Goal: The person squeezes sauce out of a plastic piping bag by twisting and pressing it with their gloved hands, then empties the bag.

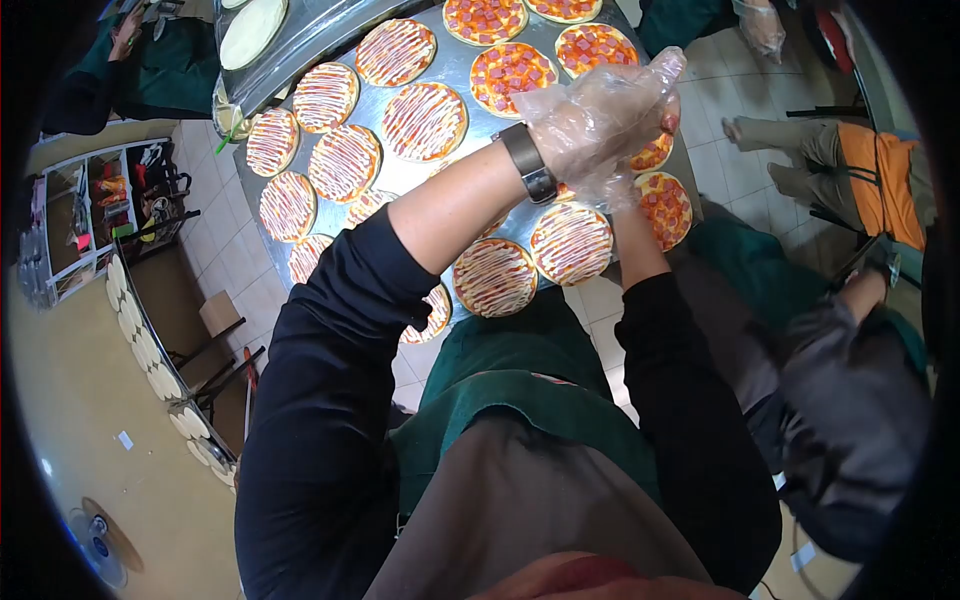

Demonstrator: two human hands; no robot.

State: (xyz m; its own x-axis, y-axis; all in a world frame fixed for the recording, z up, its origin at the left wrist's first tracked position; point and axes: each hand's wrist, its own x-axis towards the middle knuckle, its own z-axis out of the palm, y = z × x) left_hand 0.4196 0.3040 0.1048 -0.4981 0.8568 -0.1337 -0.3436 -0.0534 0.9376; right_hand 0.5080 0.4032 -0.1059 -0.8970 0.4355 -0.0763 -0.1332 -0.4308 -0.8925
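Slanting lengthwise forward-right, plastic glove [572, 112], left hand [615, 105] inside

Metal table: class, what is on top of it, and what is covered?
Striped pizzas and cube-topped pizzas lie on the metal table. The left hand and left forearm hide part of it; what lies there cannot be seen.

The sleeves [320, 370] are black, the apron [510, 390] green, the watch [524, 158] dark.

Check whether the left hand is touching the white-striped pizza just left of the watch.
Apart. The head view shows a strip of metal tabletop between the left hand and the white-striped pizza.
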